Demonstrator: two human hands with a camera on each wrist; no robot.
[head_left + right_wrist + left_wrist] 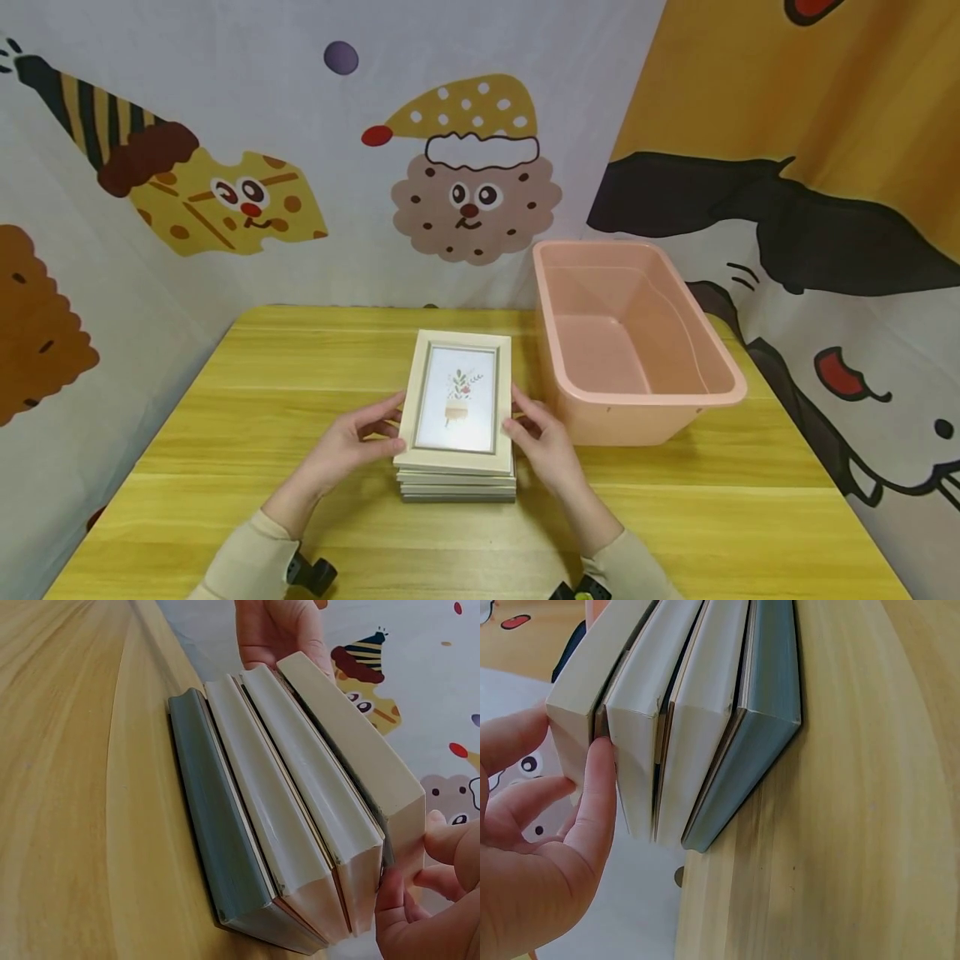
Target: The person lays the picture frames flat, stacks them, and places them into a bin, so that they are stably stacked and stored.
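Note:
A cream picture frame (457,402) with a potted-plant print lies face up as the top piece of a stack of frames (458,488). My left hand (358,440) holds its left edge, and my right hand (546,443) holds the right edge. In the left wrist view, fingertips (600,754) reach into the narrow gap under the top frame. Beneath it come two white frames (300,776), then a grey-blue frame (217,817) at the bottom, on the table. Part of the right hand's fingers is hidden behind the top frame in the head view.
A pink plastic tub (637,421) stands on the wooden table (300,367), just right of the stack and beyond my right hand. Behind the table hangs a cloth (285,92) printed with cartoon figures. Dark wrist cameras (311,575) sit at both sleeves.

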